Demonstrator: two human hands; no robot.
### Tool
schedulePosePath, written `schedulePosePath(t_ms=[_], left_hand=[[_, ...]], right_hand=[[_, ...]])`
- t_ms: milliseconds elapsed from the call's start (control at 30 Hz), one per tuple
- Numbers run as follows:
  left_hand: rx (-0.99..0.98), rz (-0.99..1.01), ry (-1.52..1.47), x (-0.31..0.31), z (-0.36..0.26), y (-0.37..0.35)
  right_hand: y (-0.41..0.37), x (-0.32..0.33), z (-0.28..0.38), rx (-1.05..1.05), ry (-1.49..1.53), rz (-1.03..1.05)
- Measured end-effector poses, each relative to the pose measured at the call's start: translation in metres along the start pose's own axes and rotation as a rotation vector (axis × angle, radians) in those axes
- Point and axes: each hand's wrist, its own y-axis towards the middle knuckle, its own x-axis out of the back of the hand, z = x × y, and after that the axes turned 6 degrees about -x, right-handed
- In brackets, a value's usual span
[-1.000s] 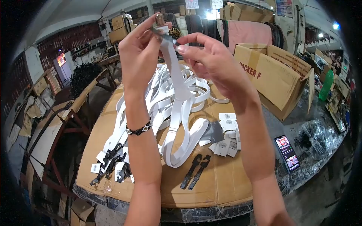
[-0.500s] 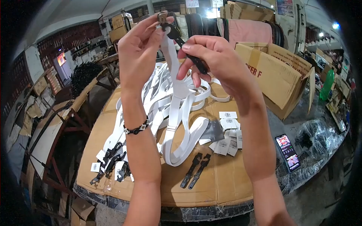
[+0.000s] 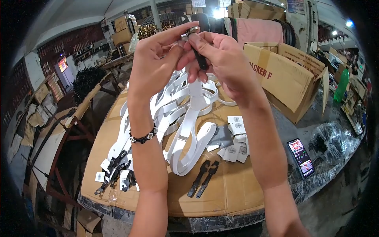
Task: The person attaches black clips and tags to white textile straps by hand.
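Metal clip (image 3: 192, 31): held up high, well above the table, at the top end of the white strap (image 3: 194, 102), right where the fingertips of both hands meet.
Black tab (image 3: 200, 59): runs down from the clip, touching it at its upper end; the lower part is tucked behind the right fingers.
White strap: hangs straight down from the hands, and its long loop rests on the table in front of the heap.
Left hand (image 3: 152, 65): raised, thumb and forefinger pinched together on the clip from its side; a beaded bracelet (image 3: 144, 137) sits on the wrist.
Right hand (image 3: 223, 63): raised against the left, fingers curled and clamped on the black tab, fingertips touching the clip.
Strap heap (image 3: 166, 106): a loose tangle of white straps lies under the hands, trailing toward the left table edge.
Finished ends (image 3: 116, 172): black tabs with small white labels, bunched at the left edge.
Spare tabs (image 3: 203, 178): two black ones lie side by side just beside the hanging loop.
Paper tags (image 3: 237, 138): a scattered pile to the right of the loop, next to a grey pouch (image 3: 224, 138).
Table (image 3: 229, 193): topped with brown cardboard.
Phone (image 3: 301, 158): screen lit, lying at the right edge.
Cardboard box (image 3: 284, 75): open, standing at the far right, behind the tags.
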Motion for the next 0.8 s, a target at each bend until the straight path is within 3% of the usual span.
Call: schedulePosePath(t_ms=[133, 333, 533, 800], left_hand=[[0.024, -0.04, 0.085, 0.008, 0.003, -0.003], [0.023, -0.096, 0.101, 0.015, -0.002, -0.003], [0.008, -0.036, 0.058, 0.01, 0.001, -0.001], [0.008, -0.045, 0.044, 0.005, -0.002, -0.002]], right_hand=[[0.001, 0.0, 0.001, -0.037, 0.006, 0.018], [-0.008, 0.008, 0.014, -0.155, -0.252, 0.039], [0.0, 0.011, 0.001, 0.002, -0.059, -0.025], [-0.002, 0.01, 0.004, -0.008, -0.089, -0.01]])
